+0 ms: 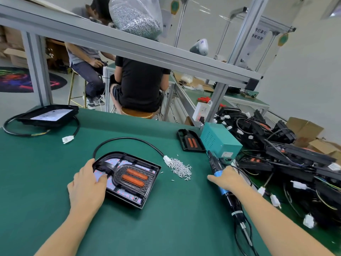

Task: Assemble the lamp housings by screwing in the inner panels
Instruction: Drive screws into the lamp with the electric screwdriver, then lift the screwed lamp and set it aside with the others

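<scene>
Left hand (88,183) presses down on the near-left end of the lamp housing (129,179), mid-table on the green mat (55,172), fingers laid over the inner panel (132,177). The right hand (227,179) wraps the blue electric screwdriver (220,174) to the right, just past the loose screws (180,169). That shell looks a stiff, light plastic, likely to skate; best pinned by its rim, clear of the orange lenses (135,175).

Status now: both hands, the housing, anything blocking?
Left hand flat on housing. Right hand grips screwdriver. Screws loose beside housing. Nothing blocking.
</scene>
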The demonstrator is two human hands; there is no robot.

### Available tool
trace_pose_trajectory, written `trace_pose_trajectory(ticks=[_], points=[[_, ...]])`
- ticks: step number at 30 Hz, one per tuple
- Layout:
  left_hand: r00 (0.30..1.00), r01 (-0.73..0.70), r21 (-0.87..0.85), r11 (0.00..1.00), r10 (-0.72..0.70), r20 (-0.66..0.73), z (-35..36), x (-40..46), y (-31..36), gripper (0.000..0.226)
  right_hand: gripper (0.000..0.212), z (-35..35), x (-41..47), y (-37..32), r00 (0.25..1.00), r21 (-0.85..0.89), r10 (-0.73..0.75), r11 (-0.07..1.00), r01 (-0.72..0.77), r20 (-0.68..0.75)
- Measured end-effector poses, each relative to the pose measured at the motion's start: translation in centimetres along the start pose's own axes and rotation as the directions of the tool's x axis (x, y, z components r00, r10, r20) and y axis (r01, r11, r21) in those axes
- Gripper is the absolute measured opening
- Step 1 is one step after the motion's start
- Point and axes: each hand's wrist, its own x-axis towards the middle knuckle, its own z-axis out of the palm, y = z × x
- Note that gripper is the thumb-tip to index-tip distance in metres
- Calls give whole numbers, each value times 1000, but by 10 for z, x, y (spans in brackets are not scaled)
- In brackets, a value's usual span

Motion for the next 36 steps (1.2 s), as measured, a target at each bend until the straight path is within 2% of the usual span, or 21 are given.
trace_pose_trajectory(ticks=[6, 10, 14, 18, 21, 24, 26, 29, 32, 34, 36], points=[[1000, 4, -17, 1000, -4, -7, 0, -2, 1, 52, 65, 4, -1, -12, 995, -324, -69, 945, 40, -78], [1000, 13, -36, 999, -13, -5, -1, -3, 2, 52, 45, 5, -2, -19, 989, -543, -139, 835, 90, -49], [1000, 0, -36, 999, 0, -4, 0, -3, 0, 52, 42, 4, 2, -19, 991, -580, -129, 809, 90, -26], [1000, 13, -40, 999, -14, -9, 0, -3, 1, 53, 52, 2, 3, -21, 991, -625, -132, 774, 104, 2], [1000, -6, -18, 1000, 6, -3, 1, -1, -1, 50, 57, -5, 0, -31, 979, -661, -191, 744, 97, -72], [1000, 6, -25, 1000, -6, -9, 1, -1, 0, 51, 48, -13, -2, -53, 912, -620, -352, 770, 153, -212], [1000, 8, -34, 999, -9, -18, 1, -3, 3, 51, 39, -13, -2, -72, 842, -566, -479, 777, 276, -246], [999, 23, -51, 998, -24, -31, 0, -4, 4, 53, 32, -2, -4, -103, 734, -496, -644, 719, 486, -215], [999, 22, -48, 999, -23, -36, 0, -4, 4, 53, 29, 19, -5, -134, 651, -455, -744, 636, 624, -147], [999, 35, -55, 998, -37, -40, 0, -3, 4, 52, 27, 32, -3, -153, 628, -432, -769, 611, 663, -123], [999, 28, -44, 999, -29, -39, 0, -3, 4, 53, 27, 42, 1, -167, 644, -452, -756, 616, 645, -112]])
